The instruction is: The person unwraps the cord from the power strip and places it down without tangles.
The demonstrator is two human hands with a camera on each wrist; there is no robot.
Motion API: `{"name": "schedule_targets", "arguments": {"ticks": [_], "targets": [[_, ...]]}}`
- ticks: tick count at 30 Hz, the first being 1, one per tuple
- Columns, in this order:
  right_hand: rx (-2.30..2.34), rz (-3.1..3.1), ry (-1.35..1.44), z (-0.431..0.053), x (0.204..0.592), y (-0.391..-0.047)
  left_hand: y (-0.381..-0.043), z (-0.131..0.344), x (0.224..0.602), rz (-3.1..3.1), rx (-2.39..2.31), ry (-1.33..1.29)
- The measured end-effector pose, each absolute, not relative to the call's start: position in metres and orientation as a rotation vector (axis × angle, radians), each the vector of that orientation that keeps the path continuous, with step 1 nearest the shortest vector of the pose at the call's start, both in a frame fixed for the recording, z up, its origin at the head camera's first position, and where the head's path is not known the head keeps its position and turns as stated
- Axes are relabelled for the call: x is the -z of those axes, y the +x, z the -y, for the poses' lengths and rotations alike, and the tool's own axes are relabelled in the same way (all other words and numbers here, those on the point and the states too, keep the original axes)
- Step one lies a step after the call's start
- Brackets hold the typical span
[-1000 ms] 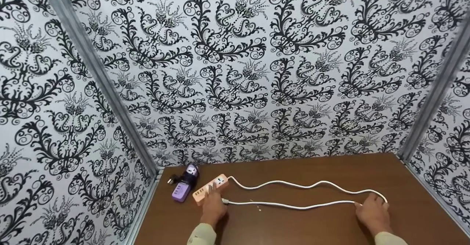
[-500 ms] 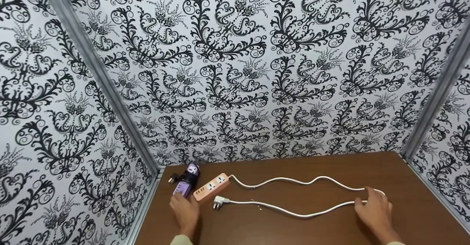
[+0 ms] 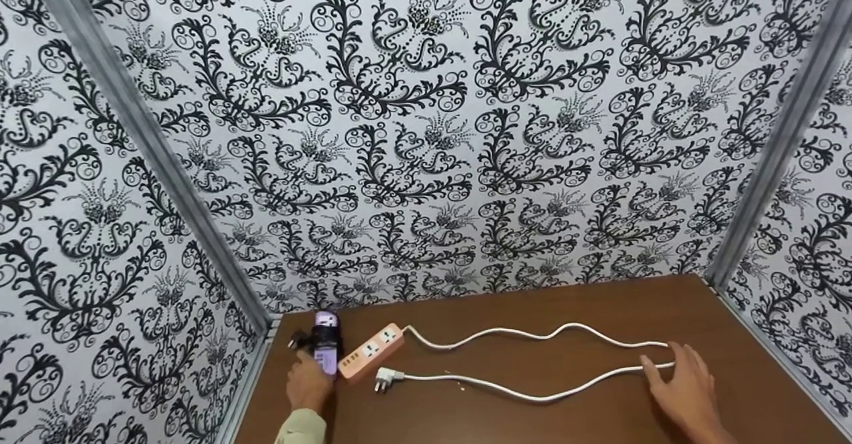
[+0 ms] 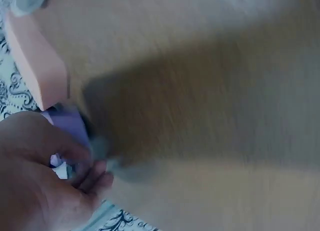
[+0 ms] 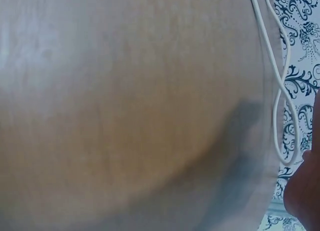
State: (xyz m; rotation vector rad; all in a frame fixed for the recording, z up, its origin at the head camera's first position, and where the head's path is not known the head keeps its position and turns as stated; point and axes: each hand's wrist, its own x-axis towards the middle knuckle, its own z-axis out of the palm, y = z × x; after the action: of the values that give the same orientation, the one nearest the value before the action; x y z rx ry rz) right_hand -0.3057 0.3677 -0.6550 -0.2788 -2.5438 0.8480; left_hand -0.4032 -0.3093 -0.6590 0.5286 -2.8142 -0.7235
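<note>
In the head view, my left hand (image 3: 309,383) grips the near end of a purple power strip (image 3: 326,357) at the table's far left. Black cord (image 3: 325,335) is wound round that strip, and its black plug (image 3: 298,341) sticks out left. The left wrist view shows my curled fingers (image 4: 97,178) beside the purple strip (image 4: 70,123). Right of it lies a peach power strip (image 3: 373,351). Its white cord (image 3: 506,331) runs right in a long loop and back to a white plug (image 3: 388,378). My right hand (image 3: 685,387) hovers at the loop's right end, fingers spread.
Everything lies on a brown wooden table (image 3: 566,424). Patterned walls (image 3: 413,164) with grey metal corner posts (image 3: 765,164) stand behind and at both sides. Small pale specks (image 3: 460,386) lie near the white plug.
My left hand left the peach strip and moved left to the purple one, which has turned straighter. My right hand stayed by the cord loop; its fingers have spread.
</note>
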Motion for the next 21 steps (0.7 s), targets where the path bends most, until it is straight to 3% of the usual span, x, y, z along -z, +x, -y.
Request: {"name": "schedule_targets", "arguments": {"ticks": [21], "targets": [[-0.852,2.373,-0.161,-0.357,0.651,-0.316,-0.415,0.285,0.651,2.795,0.971,0.675]]}}
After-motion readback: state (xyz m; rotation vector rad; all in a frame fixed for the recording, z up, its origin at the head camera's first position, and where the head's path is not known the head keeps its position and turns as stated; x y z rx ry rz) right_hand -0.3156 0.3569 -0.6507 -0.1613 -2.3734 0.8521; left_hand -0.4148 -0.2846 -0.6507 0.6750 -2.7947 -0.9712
